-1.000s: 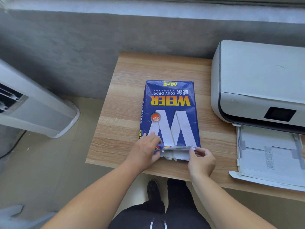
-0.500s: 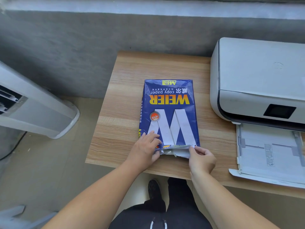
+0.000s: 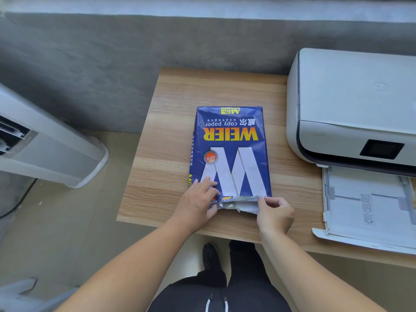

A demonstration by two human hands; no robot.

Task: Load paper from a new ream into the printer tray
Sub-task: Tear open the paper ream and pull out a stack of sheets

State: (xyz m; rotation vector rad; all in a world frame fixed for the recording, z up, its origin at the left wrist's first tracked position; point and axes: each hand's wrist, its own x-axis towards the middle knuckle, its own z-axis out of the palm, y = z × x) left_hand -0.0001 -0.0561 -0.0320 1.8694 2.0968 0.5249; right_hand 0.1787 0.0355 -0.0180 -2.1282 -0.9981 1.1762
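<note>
A blue ream of copy paper (image 3: 231, 152) lies flat on the wooden table (image 3: 171, 136), its near end torn open with white wrapper flaps showing. My left hand (image 3: 198, 201) presses on the ream's near left corner, thumb at the torn flap. My right hand (image 3: 274, 213) pinches the wrapper flap at the near right corner. To the right stands a white printer (image 3: 351, 104) with its paper tray (image 3: 369, 208) pulled out toward me; the tray holds no stack.
A white floor-standing appliance (image 3: 47, 149) leans at the left beyond the table's edge. A grey concrete wall (image 3: 112, 64) runs behind the table. My legs and a shoe show below the table's front edge.
Both hands stay at the ream's near end; the right fingers have shifted slightly on the wrapper flap. The ream has not moved on the table.
</note>
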